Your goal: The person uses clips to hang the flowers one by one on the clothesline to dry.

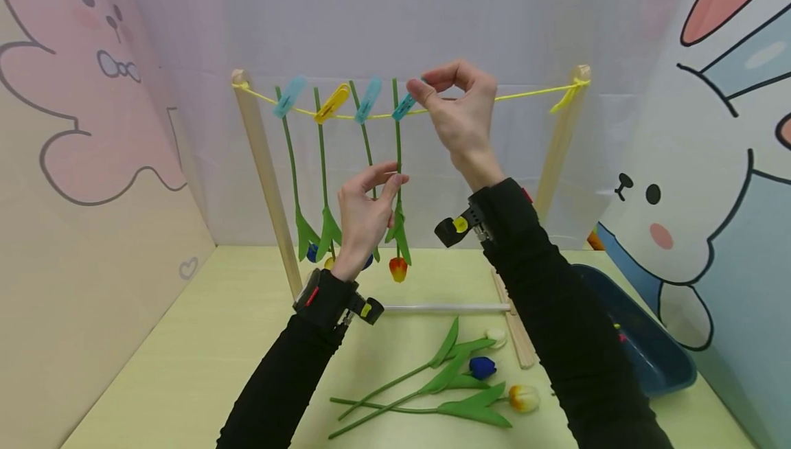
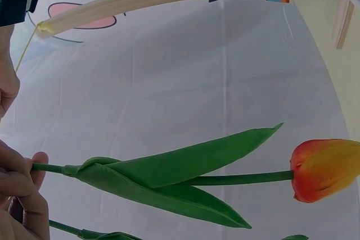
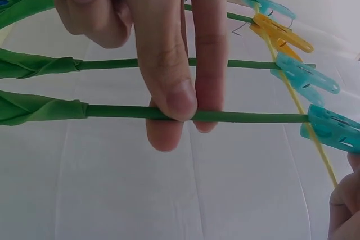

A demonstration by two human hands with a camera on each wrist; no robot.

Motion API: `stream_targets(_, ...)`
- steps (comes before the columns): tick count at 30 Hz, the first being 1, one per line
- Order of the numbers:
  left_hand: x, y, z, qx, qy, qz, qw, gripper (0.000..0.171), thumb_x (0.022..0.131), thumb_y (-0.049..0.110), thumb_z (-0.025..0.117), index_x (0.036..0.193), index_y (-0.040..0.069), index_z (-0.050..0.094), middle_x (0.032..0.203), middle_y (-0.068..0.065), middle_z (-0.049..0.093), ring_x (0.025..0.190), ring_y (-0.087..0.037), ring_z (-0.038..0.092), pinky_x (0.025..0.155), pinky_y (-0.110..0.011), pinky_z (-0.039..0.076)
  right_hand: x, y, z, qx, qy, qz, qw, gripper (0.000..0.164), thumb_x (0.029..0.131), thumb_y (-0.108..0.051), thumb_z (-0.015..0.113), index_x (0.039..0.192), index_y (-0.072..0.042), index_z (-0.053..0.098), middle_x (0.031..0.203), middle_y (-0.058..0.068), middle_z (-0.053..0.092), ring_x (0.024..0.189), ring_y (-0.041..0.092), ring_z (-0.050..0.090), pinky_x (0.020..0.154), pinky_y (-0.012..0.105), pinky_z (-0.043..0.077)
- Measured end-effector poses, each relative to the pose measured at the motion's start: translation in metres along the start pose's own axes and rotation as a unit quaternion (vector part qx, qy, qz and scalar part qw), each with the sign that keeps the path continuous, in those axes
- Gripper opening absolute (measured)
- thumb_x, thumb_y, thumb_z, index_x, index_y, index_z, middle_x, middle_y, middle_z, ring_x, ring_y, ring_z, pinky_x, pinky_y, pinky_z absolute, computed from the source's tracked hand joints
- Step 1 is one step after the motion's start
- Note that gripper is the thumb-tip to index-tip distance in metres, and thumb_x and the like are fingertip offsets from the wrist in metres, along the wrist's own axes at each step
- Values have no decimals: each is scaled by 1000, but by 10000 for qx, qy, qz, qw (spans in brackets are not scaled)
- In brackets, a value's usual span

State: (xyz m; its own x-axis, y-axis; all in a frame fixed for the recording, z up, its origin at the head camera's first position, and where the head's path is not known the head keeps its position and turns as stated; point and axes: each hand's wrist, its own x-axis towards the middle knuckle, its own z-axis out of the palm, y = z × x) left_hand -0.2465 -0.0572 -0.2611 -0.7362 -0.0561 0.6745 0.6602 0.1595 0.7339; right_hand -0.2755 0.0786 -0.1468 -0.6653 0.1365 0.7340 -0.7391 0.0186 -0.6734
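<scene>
My left hand [image 1: 367,212] pinches the green stem of an upside-down red-and-orange tulip [image 1: 398,269] between thumb and fingers. In the left wrist view the tulip's leaves [image 2: 185,164] spread below that grip. With thumb and forefinger, my right hand [image 1: 460,106] pinches the handle end of a blue clothespin [image 3: 334,127]. The clothespin sits where the stem crosses the yellow line [image 1: 531,94]. Left of it, several more tulips hang head down from the line by a second blue clothespin [image 1: 368,100], a yellow clothespin [image 1: 332,104] and a pale blue clothespin [image 1: 289,97].
Wooden posts [image 1: 262,174] stand at both ends of the line, joined low down by a white rod [image 1: 445,309]. In front lie a white tulip [image 1: 496,338], a blue tulip [image 1: 482,367] and a yellow-white tulip [image 1: 524,399]. A dark blue basin [image 1: 670,377] is at the right.
</scene>
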Motion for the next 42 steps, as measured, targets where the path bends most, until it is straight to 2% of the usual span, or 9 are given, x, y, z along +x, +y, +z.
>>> stream_targets(7, -1, -4, 0, 66, -29, 12, 10000, 29, 99, 9, 63, 125, -1, 67, 106, -23, 75, 40, -30, 47, 43, -21, 41, -1, 4, 0, -409, -203, -67, 9989, 13, 84, -8, 81, 86, -1, 70, 71, -11, 58, 78, 8, 57, 56, 21, 46)
stream_targets(11, -1, -5, 0, 108, -61, -22, 9999, 29, 99, 9, 63, 126, 0, 67, 107, -22, 75, 40, -28, 47, 44, -21, 41, -2, 5, -2, -596, -358, -29, 9976, 18, 87, -10, 79, 94, 4, 70, 75, -10, 59, 68, 6, 57, 55, 20, 48)
stream_targets(20, -3, -5, 0, 460, -30, 70, 9989, 30, 99, 11, 64, 127, 1, 67, 115, -20, 74, 43, -39, 51, 45, -21, 44, -11, 1, -10, -1054, -701, -359, 9913, 35, 92, -12, 74, 122, 6, 67, 110, 19, 69, 41, 1, 48, 51, 19, 48)
stream_targets(24, -11, -3, 1, 981, 267, 792, 9917, 29, 99, 13, 65, 125, 1, 68, 116, -19, 74, 40, -28, 54, 44, -18, 43, -31, 3, -28, -1252, -545, -1080, 9847, 36, 91, -6, 73, 124, 8, 65, 116, 24, 70, 45, -4, 53, 51, 15, 47)
stream_targets(28, -28, -3, 2, 1359, 461, 1983, 9696, 19, 96, 4, 66, 112, -5, 71, 99, -20, 76, 38, -15, 50, 42, -14, 39, -63, 15, -62, -1521, -609, -1624, 9730, 24, 92, -1, 70, 114, 9, 68, 105, 25, 72, 46, -1, 57, 47, 13, 44)
stream_targets(31, -50, -7, -1, 1285, -373, 2188, 9665, 12, 95, 0, 66, 104, -5, 72, 84, -16, 76, 39, -9, 47, 42, -13, 38, -89, 58, -104, -1484, -904, -1640, 9710, 19, 94, -5, 69, 112, 2, 72, 86, 16, 74, 48, 4, 59, 47, 17, 43)
stream_targets(35, -82, -22, -10, 1237, -2385, 868, 9593, 14, 99, 9, 63, 106, 3, 74, 79, -7, 75, 50, 1, 53, 50, -14, 46, -128, 108, -160, -1934, -1372, -1003, 9663, 20, 96, -9, 68, 115, -8, 73, 87, 8, 73, 56, 7, 61, 50, 22, 42)
stream_targets(38, -104, -42, -14, 1331, -3565, -259, 9244, 18, 101, 16, 61, 111, 7, 73, 84, -6, 75, 62, 2, 60, 60, -16, 51, -157, 136, -203, -3101, -1755, -279, 9340, 21, 99, -17, 65, 120, -18, 72, 105, 3, 72, 70, 7, 64, 57, 23, 47)
stream_targets(42, -129, -71, -17, 1310, -4418, -1149, 8800, 21, 101, 21, 62, 114, 7, 72, 87, -7, 74, 70, -4, 62, 65, -19, 50, -186, 189, -270, -4358, -2005, 284, 8770, 25, 101, -41, 61, 124, -36, 65, 113, -13, 69, 93, 3, 63, 75, 28, 52)
